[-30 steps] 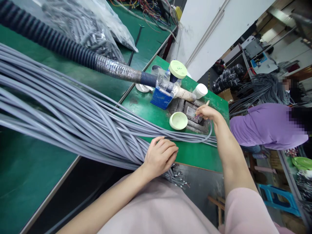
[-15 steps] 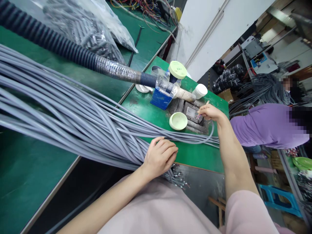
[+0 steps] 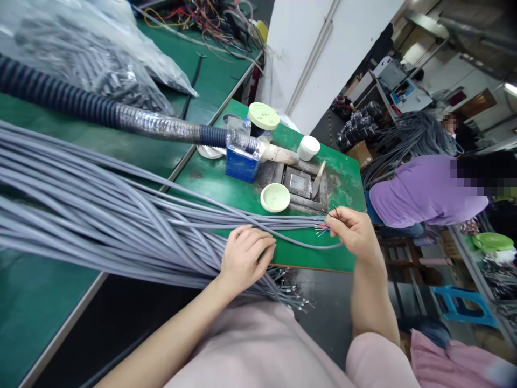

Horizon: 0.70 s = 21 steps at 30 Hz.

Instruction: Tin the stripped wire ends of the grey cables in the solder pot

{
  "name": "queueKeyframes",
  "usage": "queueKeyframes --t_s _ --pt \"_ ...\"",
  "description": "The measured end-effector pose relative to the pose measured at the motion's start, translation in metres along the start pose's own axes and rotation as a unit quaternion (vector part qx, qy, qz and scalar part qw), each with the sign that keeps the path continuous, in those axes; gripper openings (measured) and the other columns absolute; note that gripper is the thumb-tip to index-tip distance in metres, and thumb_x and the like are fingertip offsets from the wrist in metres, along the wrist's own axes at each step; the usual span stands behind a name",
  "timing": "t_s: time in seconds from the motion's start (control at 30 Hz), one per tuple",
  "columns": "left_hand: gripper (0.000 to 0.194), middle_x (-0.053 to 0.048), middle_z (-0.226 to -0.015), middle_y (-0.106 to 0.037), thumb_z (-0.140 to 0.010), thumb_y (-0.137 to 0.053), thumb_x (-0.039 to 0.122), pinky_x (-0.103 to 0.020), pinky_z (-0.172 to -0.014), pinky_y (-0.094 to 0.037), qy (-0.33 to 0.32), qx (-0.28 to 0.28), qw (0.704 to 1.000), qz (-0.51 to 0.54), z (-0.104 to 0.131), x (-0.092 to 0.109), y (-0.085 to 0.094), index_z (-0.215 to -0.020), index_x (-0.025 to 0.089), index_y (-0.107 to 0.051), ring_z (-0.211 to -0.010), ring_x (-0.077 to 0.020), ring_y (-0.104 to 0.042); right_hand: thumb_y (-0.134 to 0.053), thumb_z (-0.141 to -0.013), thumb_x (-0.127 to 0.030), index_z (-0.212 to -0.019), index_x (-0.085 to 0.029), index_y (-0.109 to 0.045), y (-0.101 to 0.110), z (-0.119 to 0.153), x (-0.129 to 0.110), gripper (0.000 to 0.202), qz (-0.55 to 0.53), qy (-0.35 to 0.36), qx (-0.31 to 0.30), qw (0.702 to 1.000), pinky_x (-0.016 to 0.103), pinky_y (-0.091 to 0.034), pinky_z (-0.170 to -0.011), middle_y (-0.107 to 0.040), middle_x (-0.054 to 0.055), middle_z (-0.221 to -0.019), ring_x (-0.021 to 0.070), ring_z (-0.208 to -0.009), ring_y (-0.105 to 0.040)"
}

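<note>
My right hand is closed on the end of a grey cable, above the right front of the green table. Thin coloured wires fan out from its fingertips to the left. My left hand lies on a thick bundle of grey cables, its fingers slightly apart and loosely bent over them. Behind the hands, a solder pot with a shiny square surface is set among dark, stained blocks. A scraper leans at its right side. Close to its front left stands a pale green tub.
A ribbed hose runs from the left to the pot, over a blue box. A lidded container and a white cup stand behind. Stripped cable ends hang past the table edge. A person in purple is at right.
My right hand has moved from the solder pot toward me, bringing the cable end with it. The scraper now leans by the pot, free of my hand. My left hand stays on the bundle.
</note>
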<state>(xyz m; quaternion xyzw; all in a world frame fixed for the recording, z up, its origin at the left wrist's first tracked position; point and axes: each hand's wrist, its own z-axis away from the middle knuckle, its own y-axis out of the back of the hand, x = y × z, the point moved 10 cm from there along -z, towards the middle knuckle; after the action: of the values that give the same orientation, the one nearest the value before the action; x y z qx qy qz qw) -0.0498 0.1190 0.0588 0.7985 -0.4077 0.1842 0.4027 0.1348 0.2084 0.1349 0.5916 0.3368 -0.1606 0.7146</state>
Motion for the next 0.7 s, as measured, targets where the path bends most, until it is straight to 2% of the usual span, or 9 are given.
queueKeyframes --t_s 0.17,0.7 --pt "0.013 -0.001 -0.09 -0.072 -0.082 -0.062 0.015 -0.04 -0.094 -0.04 -0.008 0.0 1.0 -0.019 0.001 0.002 -0.001 -0.092 0.023 -0.063 -0.087 -0.0174 -0.064 -0.053 -0.086 -0.042 -0.066 -0.022 -0.056 0.0 0.006 -0.004 0.028 0.016 0.01 -0.002 1.0 0.024 -0.033 -0.047 -0.056 -0.001 -0.055 0.012 -0.047 -0.044" --pt "0.011 -0.002 -0.09 -0.072 -0.083 -0.061 0.017 -0.04 -0.093 -0.041 -0.015 -0.009 0.999 -0.041 0.002 0.002 -0.005 -0.092 0.023 -0.063 -0.087 -0.0183 -0.064 -0.057 -0.087 -0.033 -0.068 -0.017 -0.056 -0.001 0.017 -0.006 0.025 -0.068 0.047 0.005 0.997 0.022 -0.029 -0.045 -0.053 -0.004 -0.053 0.0081 -0.045 -0.041"
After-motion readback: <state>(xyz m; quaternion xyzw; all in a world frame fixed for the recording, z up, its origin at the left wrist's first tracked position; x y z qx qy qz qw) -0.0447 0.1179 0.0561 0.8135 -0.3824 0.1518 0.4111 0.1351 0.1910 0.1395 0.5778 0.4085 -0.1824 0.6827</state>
